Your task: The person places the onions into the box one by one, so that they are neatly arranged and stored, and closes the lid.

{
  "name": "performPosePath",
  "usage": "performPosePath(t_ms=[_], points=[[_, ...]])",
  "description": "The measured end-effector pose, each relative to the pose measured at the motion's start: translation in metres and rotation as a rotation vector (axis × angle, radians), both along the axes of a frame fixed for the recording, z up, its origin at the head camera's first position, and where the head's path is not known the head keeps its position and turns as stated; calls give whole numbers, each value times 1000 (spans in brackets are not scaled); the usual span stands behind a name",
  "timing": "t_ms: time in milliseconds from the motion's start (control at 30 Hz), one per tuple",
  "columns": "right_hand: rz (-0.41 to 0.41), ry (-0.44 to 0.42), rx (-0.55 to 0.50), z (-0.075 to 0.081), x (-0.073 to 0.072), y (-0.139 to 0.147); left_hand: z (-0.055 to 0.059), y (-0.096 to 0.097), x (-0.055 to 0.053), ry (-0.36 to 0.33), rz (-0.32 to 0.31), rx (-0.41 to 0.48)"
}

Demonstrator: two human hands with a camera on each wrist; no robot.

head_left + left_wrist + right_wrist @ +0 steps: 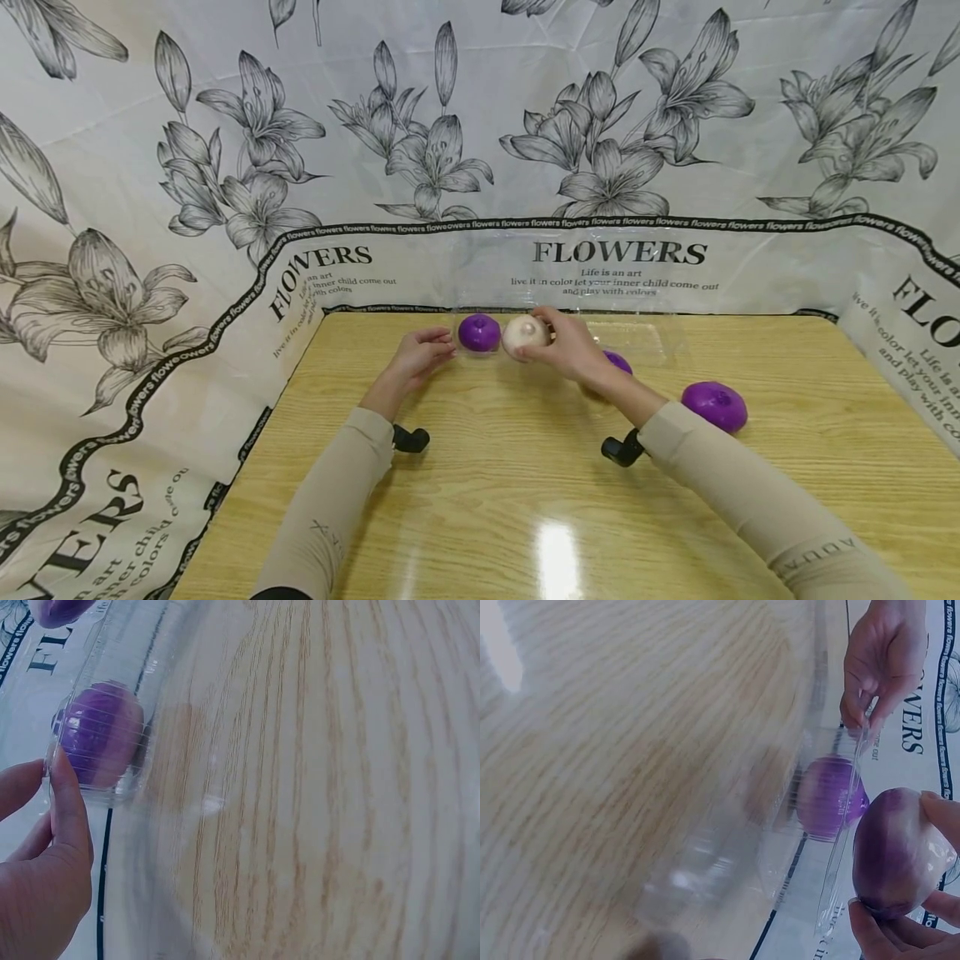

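A clear plastic clamshell box (pixel 637 337) stands at the back of the table with its lid raised. My left hand (pixel 422 357) pinches the box's left edge between thumb and fingers. A round purple thing with a small knob (pixel 478 332) sits in the left end of the box. Just right of it, my right hand (pixel 570 343) grips a round white-and-purple thing (pixel 522 336), pale on its knobbed side. In the right wrist view, its purple part (pixel 889 851) shows beside the box wall, between my thumb and fingers.
Another purple thing (pixel 617 361) is partly hidden behind my right wrist. A further purple one (pixel 715 406) lies on the wooden table (pixel 480 500) to the right. A flower-printed cloth (pixel 420 267) rises behind the box and at both sides.
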State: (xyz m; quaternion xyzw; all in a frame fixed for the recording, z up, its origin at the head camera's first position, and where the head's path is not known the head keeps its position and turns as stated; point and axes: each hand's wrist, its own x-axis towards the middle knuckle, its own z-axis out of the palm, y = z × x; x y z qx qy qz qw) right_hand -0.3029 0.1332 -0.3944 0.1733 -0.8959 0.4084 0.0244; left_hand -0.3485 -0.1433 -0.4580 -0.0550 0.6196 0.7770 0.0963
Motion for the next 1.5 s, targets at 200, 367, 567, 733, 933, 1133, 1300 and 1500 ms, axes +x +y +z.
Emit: performPosePath(t_ms=[200,367,567,733,933,1133,1300,1500], points=[[-12,15,54,0,-11,-1,2,0,2,1,-4,1],[-16,19,81,-1,-17,-3,2,-1,2,5,-2,-2],[-20,36,85,-1,-22,-6,2,-1,2,8,-4,-6],[-28,36,99,-3,-28,-7,1,-1,2,8,-9,-6],[-36,39,120,-7,-37,-9,2,-1,2,7,-4,-3],[-35,28,124,-11,-43,-13,4,0,4,5,-4,-9],[-40,0,125,-13,-47,-17,3,0,3,9,-8,-17],[-59,-3,147,-15,-48,-23,3,0,3,14,-9,-12]])
